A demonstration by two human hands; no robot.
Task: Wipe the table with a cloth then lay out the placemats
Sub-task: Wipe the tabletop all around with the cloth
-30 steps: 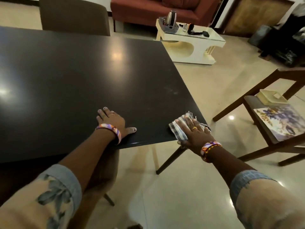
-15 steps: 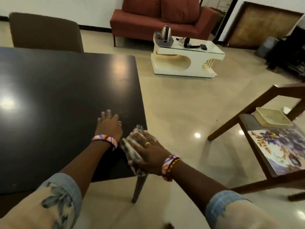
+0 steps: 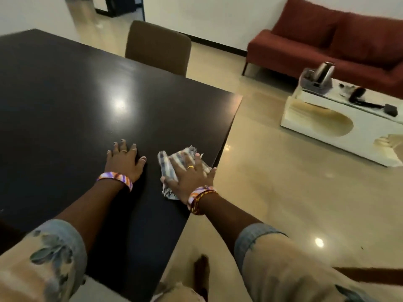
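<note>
Flat on the dark desk point(image 3: 65, 101), the left hand point(image 3: 125, 161) rests with fingers spread and straight, grasping nothing. Just beside it, near the desk's right edge, the right hand point(image 3: 192, 173) presses a striped cloth point(image 3: 172, 162) down with extended fingers, the cloth bunched beneath the palm and poking out past the fingertips and thumb. Beyond the far edge stands a brown chair point(image 3: 158, 46), and across the glossy floor point(image 3: 272, 182) are a red sofa point(image 3: 338, 40) and a white coffee table point(image 3: 340, 125) carrying a kettle point(image 3: 325, 71).
</note>
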